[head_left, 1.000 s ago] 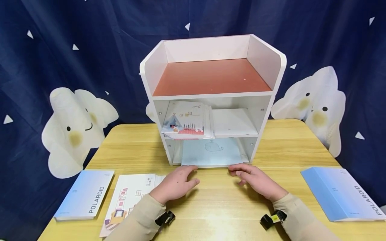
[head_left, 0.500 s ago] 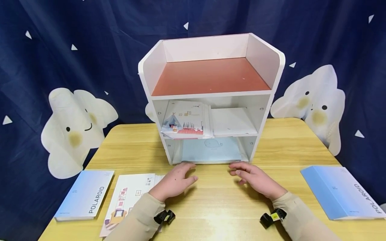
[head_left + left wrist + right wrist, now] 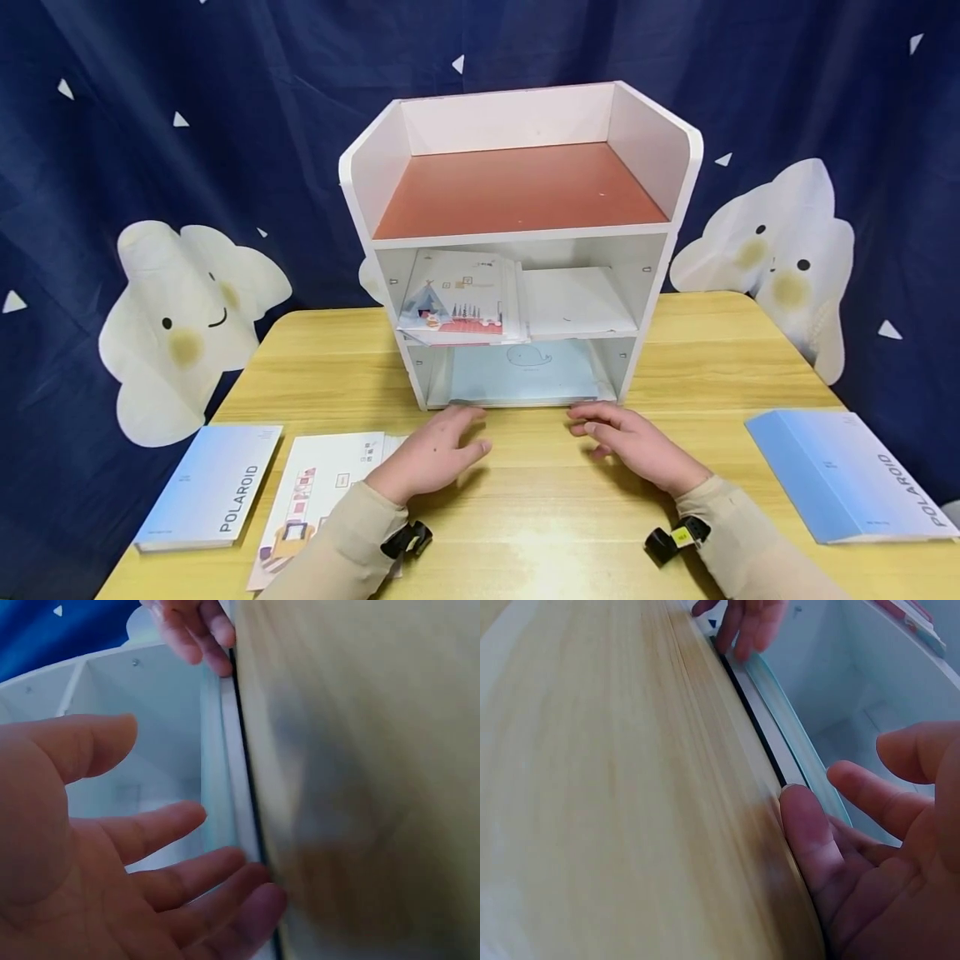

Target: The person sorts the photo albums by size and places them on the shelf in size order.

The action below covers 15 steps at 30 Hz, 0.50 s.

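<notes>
A pale blue book with a line-drawn whale (image 3: 525, 371) lies flat on the bottom shelf of a small white shelf unit (image 3: 648, 283). My left hand (image 3: 435, 454) is at the left part of the shelf's front edge, its fingers loosely extended. In the left wrist view the left fingertips (image 3: 232, 862) are right at that edge, beside the book. My right hand (image 3: 637, 446) is at the right part of the same edge, fingers relaxed and slightly bent. The right wrist view shows the right fingertips (image 3: 802, 814) by the front edge too. Neither hand grips anything.
On the middle shelf lie a stack of illustrated books (image 3: 457, 292) and a white book (image 3: 573, 300). Left on the wooden table (image 3: 525, 517) are a blue-white POLAROID book (image 3: 210, 483) and illustrated books (image 3: 318, 492). Another POLAROID book (image 3: 855, 475) lies at the right.
The whale book has slid slightly deeper into the bottom shelf, and my left hand has shifted a little forward. My right hand has hardly moved.
</notes>
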Motion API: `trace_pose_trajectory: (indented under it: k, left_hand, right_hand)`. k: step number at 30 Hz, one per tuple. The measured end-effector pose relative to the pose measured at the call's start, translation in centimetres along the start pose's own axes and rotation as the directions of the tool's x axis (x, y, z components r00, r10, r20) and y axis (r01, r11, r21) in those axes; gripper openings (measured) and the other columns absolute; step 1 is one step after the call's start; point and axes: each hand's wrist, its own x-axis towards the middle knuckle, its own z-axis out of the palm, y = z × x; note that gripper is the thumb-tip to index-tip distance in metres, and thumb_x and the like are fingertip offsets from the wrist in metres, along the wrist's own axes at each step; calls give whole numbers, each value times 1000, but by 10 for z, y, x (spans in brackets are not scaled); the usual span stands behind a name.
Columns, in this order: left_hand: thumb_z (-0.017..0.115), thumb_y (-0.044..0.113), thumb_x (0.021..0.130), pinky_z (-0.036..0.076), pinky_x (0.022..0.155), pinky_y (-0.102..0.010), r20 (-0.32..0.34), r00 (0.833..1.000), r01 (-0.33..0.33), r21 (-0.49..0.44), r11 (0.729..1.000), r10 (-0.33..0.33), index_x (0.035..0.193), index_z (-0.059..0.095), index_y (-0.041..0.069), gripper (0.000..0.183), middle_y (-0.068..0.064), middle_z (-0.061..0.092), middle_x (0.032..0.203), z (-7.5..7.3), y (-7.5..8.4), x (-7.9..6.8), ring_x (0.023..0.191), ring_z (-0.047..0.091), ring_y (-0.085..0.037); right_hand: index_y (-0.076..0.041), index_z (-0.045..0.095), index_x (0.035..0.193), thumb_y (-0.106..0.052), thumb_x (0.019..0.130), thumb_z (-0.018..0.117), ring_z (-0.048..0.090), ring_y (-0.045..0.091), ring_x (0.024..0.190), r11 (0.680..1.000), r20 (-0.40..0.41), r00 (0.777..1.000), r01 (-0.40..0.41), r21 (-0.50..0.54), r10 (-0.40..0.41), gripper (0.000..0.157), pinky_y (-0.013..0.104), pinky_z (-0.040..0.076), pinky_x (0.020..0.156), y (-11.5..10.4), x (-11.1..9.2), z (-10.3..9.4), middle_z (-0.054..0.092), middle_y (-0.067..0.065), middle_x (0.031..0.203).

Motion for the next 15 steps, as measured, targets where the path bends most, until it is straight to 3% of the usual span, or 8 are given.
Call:
trace_pose_trajectory:
  k: [5, 10, 15]
  left_hand:
    - [56, 42, 103, 37, 113, -50, 16, 1000, -27, 104, 994, 26, 148, 51, 10, 56, -9, 50, 150, -12, 12, -8, 138, 44, -29]
    - [57, 47, 101, 41, 109, -51, 6, 1000, -15, 209, 978, 14, 146, 53, 11, 58, -8, 51, 148, -30, 22, -24, 136, 47, -30]
    - [64, 49, 97, 44, 105, -55, 0, 1000, 15, 309, 951, -16, 146, 54, 10, 63, -12, 51, 147, -55, 19, -42, 134, 49, -34]
  right_hand:
    - [4, 56, 138, -14, 108, 48, 59, 35, 121, 1000, 5, 1000, 14, 21, -14, 36, 40, 59, 84, -1, -1, -1, 50, 22, 145]
    - [5, 56, 137, -14, 108, 48, 57, 38, 122, 999, 13, 1000, 14, 36, -14, 36, 41, 59, 84, -2, 0, 0, 49, 24, 145]
    - [5, 56, 137, -13, 108, 48, 57, 39, 123, 999, 6, 1000, 4, 37, -4, 35, 40, 59, 84, -1, -2, 1, 49, 23, 144]
